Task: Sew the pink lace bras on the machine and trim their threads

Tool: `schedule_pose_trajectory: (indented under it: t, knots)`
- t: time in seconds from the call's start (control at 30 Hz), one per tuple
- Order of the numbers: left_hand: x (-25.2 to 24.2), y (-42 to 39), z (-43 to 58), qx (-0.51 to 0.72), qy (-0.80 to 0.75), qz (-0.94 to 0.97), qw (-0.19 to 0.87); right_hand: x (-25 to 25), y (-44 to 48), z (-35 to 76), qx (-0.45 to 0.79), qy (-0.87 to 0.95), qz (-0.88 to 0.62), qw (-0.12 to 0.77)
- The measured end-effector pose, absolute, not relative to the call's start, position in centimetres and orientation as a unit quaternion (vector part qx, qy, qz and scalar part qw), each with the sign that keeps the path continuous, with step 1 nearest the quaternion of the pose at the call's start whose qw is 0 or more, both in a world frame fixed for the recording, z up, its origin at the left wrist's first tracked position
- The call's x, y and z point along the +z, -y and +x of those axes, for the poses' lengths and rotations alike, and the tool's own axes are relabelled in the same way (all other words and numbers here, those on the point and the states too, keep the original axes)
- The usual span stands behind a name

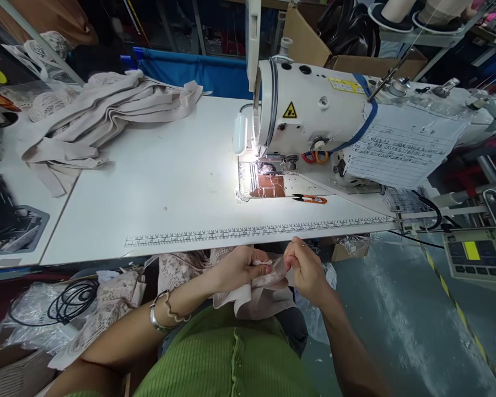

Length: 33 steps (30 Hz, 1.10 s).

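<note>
Just below the table's front edge, over my lap, both hands hold a pale beige lace garment (261,302). My left hand (248,268) is closed, pinching the fabric between thumb and fingers. To its right, my right hand (308,270) is closed on the garment's other side, and a short stretch of cloth spans the gap between them. Part of the lace hangs left behind my left forearm. Beyond my hands stands a white sewing machine (301,110) with its needle area lit.
A ruler strip (248,231) runs along the front of the white table (169,187). Orange-handled thread snips (314,199) lie by the machine. Beige fabric strips (119,110) are heaped at the back left. A control box (475,256) sits at right.
</note>
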State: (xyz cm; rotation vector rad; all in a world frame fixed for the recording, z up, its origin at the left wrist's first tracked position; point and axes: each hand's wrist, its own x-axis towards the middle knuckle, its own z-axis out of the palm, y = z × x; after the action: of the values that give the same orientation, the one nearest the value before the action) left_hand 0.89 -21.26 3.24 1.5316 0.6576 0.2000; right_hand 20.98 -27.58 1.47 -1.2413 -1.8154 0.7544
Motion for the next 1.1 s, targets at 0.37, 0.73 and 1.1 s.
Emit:
schedule_pose_trajectory:
  t: [0.37, 0.73, 1.1]
  knots:
    - [3.6, 21.3, 1.3, 0.090, -0.274, 0.642, 0.710, 2.9, 27.7, 20.5, 0.480, 0.643, -0.396, 0.447]
    - [2.9, 21.9, 1.0, 0.059, -0.329, 0.661, 0.671, 0.0, 27.1, 21.1, 0.138, 0.769, -0.478, 0.402]
    - [3.1, 21.8, 1.1, 0.051, -0.347, 0.669, 0.655, 1.1, 27.9, 20.4, 0.057, 0.800, -0.495, 0.333]
